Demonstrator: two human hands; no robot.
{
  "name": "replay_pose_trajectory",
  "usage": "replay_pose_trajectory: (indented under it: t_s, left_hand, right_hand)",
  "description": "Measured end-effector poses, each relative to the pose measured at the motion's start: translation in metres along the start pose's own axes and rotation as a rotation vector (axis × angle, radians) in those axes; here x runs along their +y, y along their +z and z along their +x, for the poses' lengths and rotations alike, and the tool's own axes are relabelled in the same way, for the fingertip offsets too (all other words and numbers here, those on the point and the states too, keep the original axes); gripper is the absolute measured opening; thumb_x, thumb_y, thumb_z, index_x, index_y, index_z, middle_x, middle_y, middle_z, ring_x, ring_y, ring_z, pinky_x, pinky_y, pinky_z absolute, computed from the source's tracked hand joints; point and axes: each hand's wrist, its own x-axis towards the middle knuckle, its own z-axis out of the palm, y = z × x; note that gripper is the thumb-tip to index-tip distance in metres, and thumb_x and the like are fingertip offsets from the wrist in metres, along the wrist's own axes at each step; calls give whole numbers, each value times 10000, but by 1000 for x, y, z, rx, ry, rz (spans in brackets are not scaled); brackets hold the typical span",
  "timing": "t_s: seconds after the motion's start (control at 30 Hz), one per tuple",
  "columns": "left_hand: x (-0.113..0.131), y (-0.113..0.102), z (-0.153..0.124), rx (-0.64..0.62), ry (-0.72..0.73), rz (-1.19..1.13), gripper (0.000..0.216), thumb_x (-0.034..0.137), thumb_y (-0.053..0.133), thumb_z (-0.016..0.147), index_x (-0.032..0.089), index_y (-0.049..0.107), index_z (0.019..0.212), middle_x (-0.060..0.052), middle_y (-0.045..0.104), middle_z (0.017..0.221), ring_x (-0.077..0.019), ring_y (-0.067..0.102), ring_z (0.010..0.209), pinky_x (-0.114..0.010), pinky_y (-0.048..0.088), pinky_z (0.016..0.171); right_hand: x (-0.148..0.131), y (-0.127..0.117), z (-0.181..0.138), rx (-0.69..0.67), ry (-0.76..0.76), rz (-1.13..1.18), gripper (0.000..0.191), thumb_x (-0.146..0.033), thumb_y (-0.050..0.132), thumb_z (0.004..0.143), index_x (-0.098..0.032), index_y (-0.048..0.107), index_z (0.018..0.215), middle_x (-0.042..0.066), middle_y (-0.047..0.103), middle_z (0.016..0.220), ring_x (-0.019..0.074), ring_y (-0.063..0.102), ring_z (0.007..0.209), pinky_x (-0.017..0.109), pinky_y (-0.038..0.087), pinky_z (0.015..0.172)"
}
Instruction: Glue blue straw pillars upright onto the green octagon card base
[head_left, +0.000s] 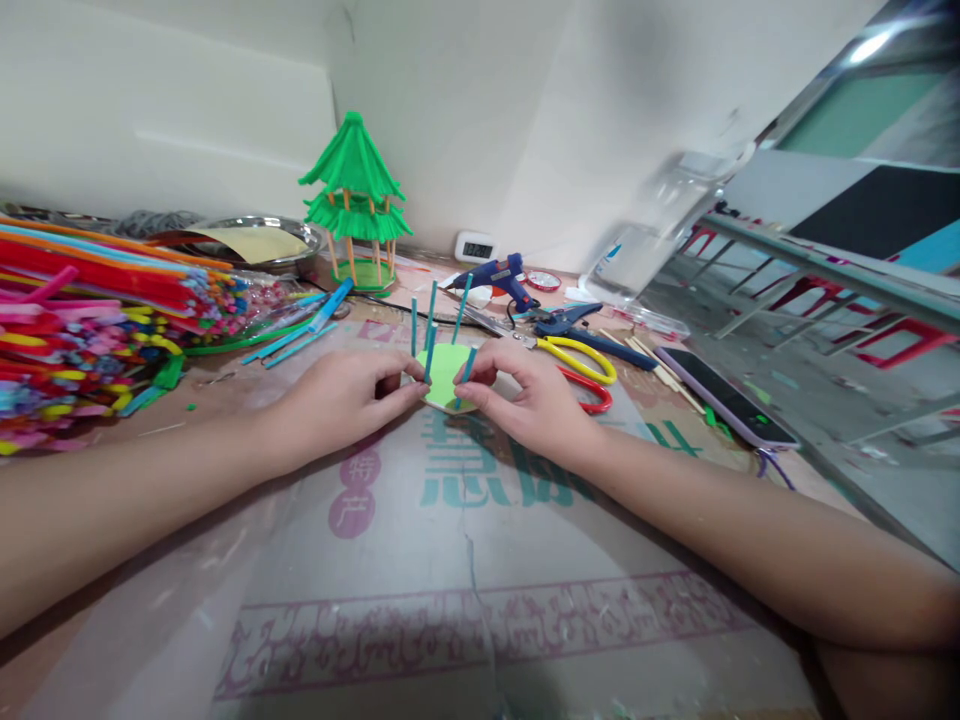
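Note:
A small light-green base (447, 368) lies on the printed cardboard, with several thin blue-green sticks standing up around its edge. My left hand (358, 392) is closed at the base's left side, its thumb and fingertips pinched at the foot of the front left stick (430, 352). Across from it, my right hand (529, 394) pinches the front right stick (469, 366) between thumb and forefinger; this stick leans slightly to the right. Another stick (462, 308) rises at the back of the base. The base's right edge is partly hidden behind my right fingers.
Behind stands a green two-tiered pavilion model (354, 215). Bundled colourful pipe cleaners (90, 330) fill the left side. Beyond the base lie a blue glue gun (495, 278), scissors with yellow and red handles (577, 358) and blue-handled pliers (574, 322). A phone (727, 398) lies near the right table edge.

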Motion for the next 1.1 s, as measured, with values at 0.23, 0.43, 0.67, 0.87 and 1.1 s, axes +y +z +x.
replay_pose_trajectory:
  t_s: [0.23,0.43,0.67,0.87,1.1]
  left_hand:
    - [-1,1,0,16,10,22,266,407,549,967,201,718,975,18,612,651,-145,526,596,-271,332,584]
    - [-2,1,0,-3,6,17,242,387,556,970,197,699,927,21,603,648,-138,513,581,-273,330,583]
    - [-2,2,1,-13,-5,22,242,386,574,959,195,698,876,19,601,637,-138,515,576,-275,325,588]
    - [-2,2,0,-12,-3,23,236,375,576,957,192,710,892,15,613,649,-140,521,581,-273,329,589]
    - [-2,2,1,-24,-5,27,233,371,575,955,190,707,889,15,619,652,-139,527,586,-270,329,588]
  right_hand:
    - [1,0,0,-14,-6,21,158,-236,693,925,-209,617,789,-7,633,779,151,583,753,301,460,751]
    - [2,1,-1,-21,6,34,163,-225,709,911,-205,609,783,-10,628,781,150,581,754,302,458,763]
    - [2,1,-1,-67,55,31,154,-250,706,911,-208,615,795,0,642,815,161,591,793,314,462,787]
    - [3,1,-1,-98,75,33,150,-255,708,908,-208,616,799,7,642,824,169,590,813,323,461,801]
    - [3,2,-1,-104,83,26,147,-224,697,908,-210,600,798,9,642,835,166,587,812,318,458,787]
